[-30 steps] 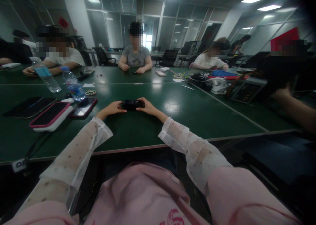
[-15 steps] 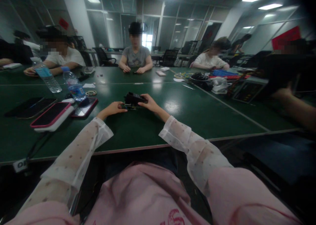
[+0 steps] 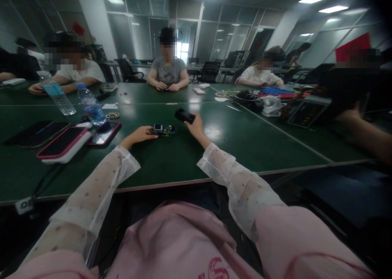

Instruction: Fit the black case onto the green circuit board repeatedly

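Between the thumb and fingers of my left hand (image 3: 142, 135) is the left end of a green circuit board (image 3: 167, 133). A small block with a pale top sits on the board near my fingers, and dark and blue parts stand at its right end. My right hand (image 3: 195, 126) is closed round a black rectangular fan or cooler housing (image 3: 184, 116), held tilted. That black part is to the right of the board and a little beyond it, apart from it. Its underside is hidden from me.
Left of my hands lie a phone in a pink case (image 3: 63, 142), another phone (image 3: 104, 133) and two water bottles (image 3: 92, 105). A power supply unit (image 3: 309, 111) and a white plastic bag (image 3: 272, 105) are at the right. Several people sit round the green table (image 3: 245, 144).
My right hand has lifted the black part off the circuit board and moved it right. The board's top now shows. My left hand has stayed in place on the board.
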Available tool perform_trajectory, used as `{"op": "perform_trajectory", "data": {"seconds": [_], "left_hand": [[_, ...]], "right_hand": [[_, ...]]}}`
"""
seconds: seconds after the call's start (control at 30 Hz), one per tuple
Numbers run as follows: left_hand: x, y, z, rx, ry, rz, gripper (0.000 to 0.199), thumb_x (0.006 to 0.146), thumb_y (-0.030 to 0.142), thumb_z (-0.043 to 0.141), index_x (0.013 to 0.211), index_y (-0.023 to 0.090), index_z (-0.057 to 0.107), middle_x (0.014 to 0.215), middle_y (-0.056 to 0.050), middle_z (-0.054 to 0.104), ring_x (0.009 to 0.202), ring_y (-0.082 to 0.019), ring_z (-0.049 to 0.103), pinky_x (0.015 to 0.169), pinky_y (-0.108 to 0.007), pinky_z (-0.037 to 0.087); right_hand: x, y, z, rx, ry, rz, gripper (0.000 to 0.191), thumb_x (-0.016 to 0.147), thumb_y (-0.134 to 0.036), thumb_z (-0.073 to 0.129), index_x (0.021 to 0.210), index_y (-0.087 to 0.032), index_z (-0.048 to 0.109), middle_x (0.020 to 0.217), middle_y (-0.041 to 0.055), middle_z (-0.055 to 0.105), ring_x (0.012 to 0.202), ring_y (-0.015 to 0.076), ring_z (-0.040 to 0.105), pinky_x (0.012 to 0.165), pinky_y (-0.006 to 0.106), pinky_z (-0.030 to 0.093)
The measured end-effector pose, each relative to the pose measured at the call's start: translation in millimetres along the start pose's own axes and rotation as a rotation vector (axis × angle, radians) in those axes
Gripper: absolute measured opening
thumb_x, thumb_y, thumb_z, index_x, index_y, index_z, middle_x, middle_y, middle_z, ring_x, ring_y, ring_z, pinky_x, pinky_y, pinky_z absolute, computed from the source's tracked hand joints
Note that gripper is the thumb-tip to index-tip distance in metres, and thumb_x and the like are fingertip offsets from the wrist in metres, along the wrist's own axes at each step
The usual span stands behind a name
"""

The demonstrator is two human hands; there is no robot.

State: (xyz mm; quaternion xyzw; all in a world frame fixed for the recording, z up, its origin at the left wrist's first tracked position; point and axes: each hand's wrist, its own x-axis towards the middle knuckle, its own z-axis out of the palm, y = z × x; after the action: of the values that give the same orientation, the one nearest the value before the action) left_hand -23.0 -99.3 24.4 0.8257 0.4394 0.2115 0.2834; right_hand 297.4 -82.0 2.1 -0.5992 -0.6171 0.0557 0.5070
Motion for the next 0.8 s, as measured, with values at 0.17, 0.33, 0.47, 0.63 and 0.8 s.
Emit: {"op": "perform_trajectory", "data": {"seconds": [0.17, 0.33, 0.47, 0.63, 0.8], "left_hand": [[-0.6, 1.2, 0.0, -0.013, -0.002, -0.001, 0.055, 0.073, 0.052, 0.072, 0.112, 0.015, 0.065, 0.065, 0.001, 0.059, 0.058, -0.015, 0.054, 0.056, -0.027, 0.038], [-2.3, 6.2, -0.6, -0.074, -0.015, -0.014, 0.055, 0.071, 0.049, 0.075, 0.112, 0.014, 0.065, 0.066, 0.000, 0.060, 0.058, -0.014, 0.054, 0.053, -0.025, 0.036], [-5.7, 12.5, -5.1, -0.231, -0.061, -0.078, 0.062, 0.074, 0.046, 0.075, 0.124, 0.014, 0.061, 0.070, -0.002, 0.064, 0.059, -0.014, 0.055, 0.053, -0.025, 0.038], [-8.5, 11.7, -8.8, -0.372, 0.114, -0.090, 0.064, 0.076, 0.047, 0.073, 0.129, 0.015, 0.058, 0.075, -0.002, 0.063, 0.055, -0.010, 0.049, 0.052, -0.024, 0.038], [-4.7, 2.8, -7.4, -0.381, 0.226, -0.025, 0.056, 0.081, 0.050, 0.066, 0.125, 0.016, 0.062, 0.080, -0.003, 0.063, 0.062, -0.011, 0.054, 0.059, -0.024, 0.043]], "right_hand": [[-4.8, -1.3, 0.2, -0.127, -0.107, 0.079, 0.055, 0.070, -0.027, 0.077, 0.118, -0.014, 0.052, 0.114, 0.0153, 0.062, 0.110, 0.0307, 0.059, 0.094, 0.047, 0.048], [-4.5, -4.5, 0.5, -0.163, -0.082, 0.090, 0.070, 0.072, -0.039, 0.076, 0.129, -0.011, 0.046, 0.125, 0.0209, 0.056, 0.120, 0.0343, 0.052, 0.098, 0.049, 0.044], [-4.0, -6.9, 1.5, -0.173, -0.035, 0.099, 0.066, 0.080, -0.045, 0.067, 0.131, -0.010, 0.045, 0.126, 0.0234, 0.053, 0.123, 0.0357, 0.048, 0.099, 0.050, 0.042], [-5.7, -6.5, 4.2, -0.181, -0.058, 0.085, 0.069, 0.076, -0.042, 0.072, 0.132, -0.012, 0.045, 0.127, 0.0217, 0.052, 0.121, 0.0362, 0.048, 0.097, 0.051, 0.043], [-6.7, -3.8, 5.7, -0.172, -0.077, 0.068, 0.066, 0.073, -0.036, 0.075, 0.129, -0.015, 0.048, 0.125, 0.0187, 0.053, 0.120, 0.0356, 0.049, 0.097, 0.052, 0.044]]}}
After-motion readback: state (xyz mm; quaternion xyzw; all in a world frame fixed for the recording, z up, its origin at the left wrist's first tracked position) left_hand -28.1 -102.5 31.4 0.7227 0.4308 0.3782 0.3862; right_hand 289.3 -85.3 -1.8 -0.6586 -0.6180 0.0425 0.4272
